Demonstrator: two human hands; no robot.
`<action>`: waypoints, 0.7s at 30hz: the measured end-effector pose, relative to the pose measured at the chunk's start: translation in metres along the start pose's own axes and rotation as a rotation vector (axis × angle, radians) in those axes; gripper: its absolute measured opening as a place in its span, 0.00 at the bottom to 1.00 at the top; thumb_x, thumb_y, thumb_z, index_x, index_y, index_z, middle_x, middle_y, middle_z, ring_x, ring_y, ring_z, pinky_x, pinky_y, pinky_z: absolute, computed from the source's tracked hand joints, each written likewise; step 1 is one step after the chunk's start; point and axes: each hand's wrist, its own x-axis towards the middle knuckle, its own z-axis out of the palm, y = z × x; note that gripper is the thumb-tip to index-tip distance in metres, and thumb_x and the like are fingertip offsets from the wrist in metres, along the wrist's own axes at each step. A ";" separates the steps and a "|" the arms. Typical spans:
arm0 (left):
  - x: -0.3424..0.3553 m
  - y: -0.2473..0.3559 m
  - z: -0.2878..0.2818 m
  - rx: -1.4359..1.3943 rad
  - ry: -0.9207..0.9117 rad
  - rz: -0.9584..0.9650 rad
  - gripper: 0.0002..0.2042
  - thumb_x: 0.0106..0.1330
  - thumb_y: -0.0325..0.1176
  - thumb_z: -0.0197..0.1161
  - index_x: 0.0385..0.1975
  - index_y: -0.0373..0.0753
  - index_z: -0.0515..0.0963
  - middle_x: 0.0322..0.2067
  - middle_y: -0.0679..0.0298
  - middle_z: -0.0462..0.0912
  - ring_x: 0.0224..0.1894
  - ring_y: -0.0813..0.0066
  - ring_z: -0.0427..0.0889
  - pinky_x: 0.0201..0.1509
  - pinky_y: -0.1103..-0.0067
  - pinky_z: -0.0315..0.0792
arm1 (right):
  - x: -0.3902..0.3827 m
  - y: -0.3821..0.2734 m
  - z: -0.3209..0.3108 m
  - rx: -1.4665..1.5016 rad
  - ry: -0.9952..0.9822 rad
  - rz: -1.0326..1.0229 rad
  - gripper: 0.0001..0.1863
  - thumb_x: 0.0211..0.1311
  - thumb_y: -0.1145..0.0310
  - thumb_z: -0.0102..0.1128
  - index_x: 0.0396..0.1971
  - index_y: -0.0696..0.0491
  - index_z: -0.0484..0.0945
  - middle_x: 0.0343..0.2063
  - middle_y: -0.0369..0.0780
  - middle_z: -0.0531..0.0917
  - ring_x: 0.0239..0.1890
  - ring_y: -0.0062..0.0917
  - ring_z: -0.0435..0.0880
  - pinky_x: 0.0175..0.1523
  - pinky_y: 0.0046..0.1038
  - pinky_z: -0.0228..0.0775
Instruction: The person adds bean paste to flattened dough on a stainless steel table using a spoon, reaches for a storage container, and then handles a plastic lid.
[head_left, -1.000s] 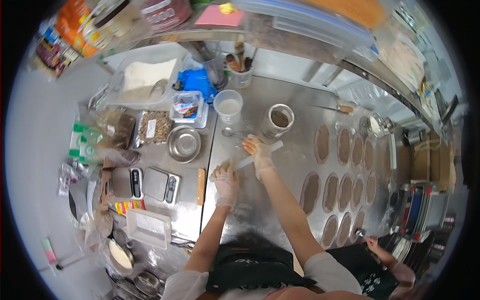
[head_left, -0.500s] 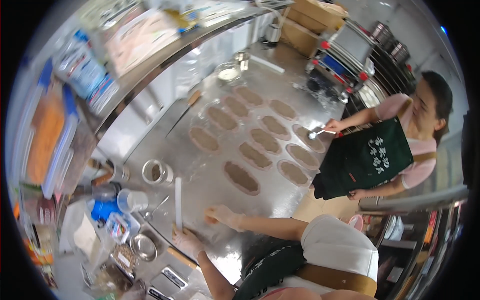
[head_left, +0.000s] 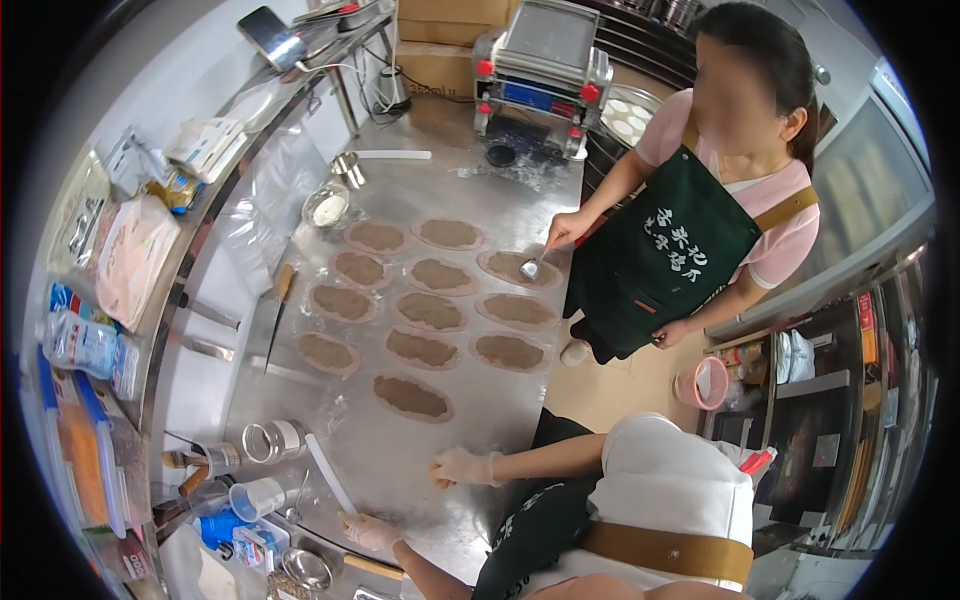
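Observation:
My left hand (head_left: 370, 532), in a clear glove, is closed at the near end of a slim white rolling pin (head_left: 330, 475) lying on the steel table. My right hand (head_left: 463, 468), also gloved, hovers low over the bare metal with its fingers curled together; whether anything is inside them I cannot make out. Beyond it, several flat pinkish dough ovals (head_left: 412, 398) lie in rows, each topped with a grey-brown paste. At the right edge of the table, a co-worker's hand (head_left: 568, 229) holds a spoon (head_left: 530, 269) against the paste on one oval.
To the left are a glass jar (head_left: 272, 441), a plastic cup (head_left: 257, 497) and a knife (head_left: 279, 305) with a wooden handle. A bowl of white powder (head_left: 328, 208) sits farther back. A dough-rolling machine (head_left: 545, 70) occupies the far end. The co-worker stands at the right side.
My view has turned and shows more of the machine and the co-worker. Both my hands keep about the same places on the table, and the co-worker's spoon stays on the same oval.

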 end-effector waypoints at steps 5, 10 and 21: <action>-0.016 0.022 -0.012 -0.168 -0.129 -0.130 0.20 0.69 0.28 0.47 0.61 0.38 0.63 0.53 0.46 0.70 0.50 0.51 0.74 0.54 0.66 0.71 | -0.011 -0.010 -0.024 0.023 -0.002 -0.007 0.13 0.61 0.65 0.53 0.35 0.59 0.79 0.26 0.40 0.83 0.26 0.22 0.81 0.33 0.23 0.75; -0.037 0.038 0.010 -0.344 -0.193 -0.155 0.20 0.69 0.27 0.45 0.61 0.32 0.62 0.56 0.44 0.69 0.52 0.50 0.75 0.56 0.69 0.71 | -0.009 -0.005 -0.038 -0.002 -0.047 -0.003 0.13 0.61 0.65 0.53 0.36 0.59 0.79 0.27 0.40 0.83 0.27 0.22 0.82 0.34 0.23 0.75; -0.104 0.094 -0.004 -1.593 -0.567 -0.395 0.11 0.72 0.32 0.47 0.46 0.35 0.71 0.37 0.63 0.78 0.40 0.76 0.76 0.41 0.79 0.73 | 0.003 -0.031 -0.016 -0.231 -0.003 -0.189 0.18 0.62 0.61 0.55 0.43 0.60 0.77 0.35 0.44 0.83 0.38 0.28 0.80 0.49 0.28 0.70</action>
